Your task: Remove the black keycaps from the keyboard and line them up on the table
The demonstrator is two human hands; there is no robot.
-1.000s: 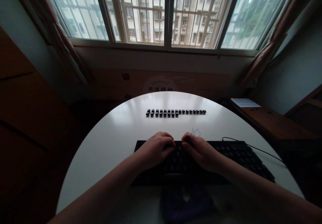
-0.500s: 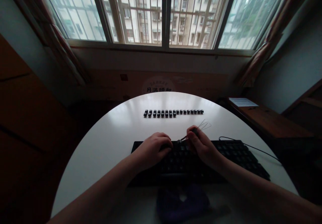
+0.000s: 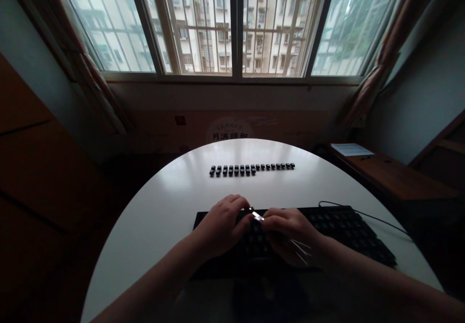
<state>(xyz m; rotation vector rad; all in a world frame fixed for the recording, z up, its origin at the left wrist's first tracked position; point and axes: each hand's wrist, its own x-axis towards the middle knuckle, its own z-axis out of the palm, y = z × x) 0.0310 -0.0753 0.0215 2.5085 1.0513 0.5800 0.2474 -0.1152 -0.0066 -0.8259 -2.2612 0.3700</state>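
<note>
Silver metal shows at a bright, narrow tool (image 3: 258,216) in the gap between my two hands, above the far edge of a black keyboard (image 3: 348,226). Its long axis runs obliquely: the far end points left, at the fingertips of my left hand (image 3: 222,223); the near end enters the grip of my right hand (image 3: 289,223). My right hand is the nearer, closed on the tool with thumb and fingers together. Thin wires (image 3: 301,251) protrude below it, toward me; whether they join the tool is hidden. My left hand is curled, thumb and forefinger slightly apart; I cannot tell whether it grips anything. Beyond both hands, well apart, small black pieces (image 3: 236,171) stand in two rows on the white counter (image 3: 156,216). A cable (image 3: 366,212) leaves the keyboard to the right.
</note>
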